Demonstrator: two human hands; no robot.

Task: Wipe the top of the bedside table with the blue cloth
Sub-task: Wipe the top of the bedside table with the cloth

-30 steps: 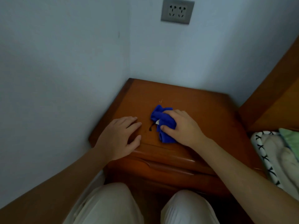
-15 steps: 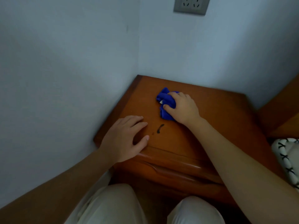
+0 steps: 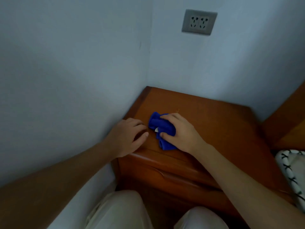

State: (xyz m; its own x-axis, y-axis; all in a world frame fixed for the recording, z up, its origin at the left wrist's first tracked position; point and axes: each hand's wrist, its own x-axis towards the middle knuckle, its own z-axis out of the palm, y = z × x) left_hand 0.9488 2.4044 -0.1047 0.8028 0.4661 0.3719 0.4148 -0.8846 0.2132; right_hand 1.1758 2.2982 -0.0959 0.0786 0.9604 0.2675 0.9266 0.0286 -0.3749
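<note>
In the corner between two walls, the bedside table (image 3: 214, 123) is mid-wipe, and the next stroke probably needs to sweep right, across its bare half. The left hand (image 3: 127, 138) rests on the front left edge, fingers relaxed. The right hand (image 3: 179, 131) grips the bunched blue cloth (image 3: 158, 128) just beside it. Half a second ago the cloth sat farther back, exposing a dark mark that is now hidden.

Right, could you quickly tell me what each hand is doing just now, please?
Left hand: open, resting on the bedside table, holding nothing.
Right hand: gripping the blue cloth.
</note>
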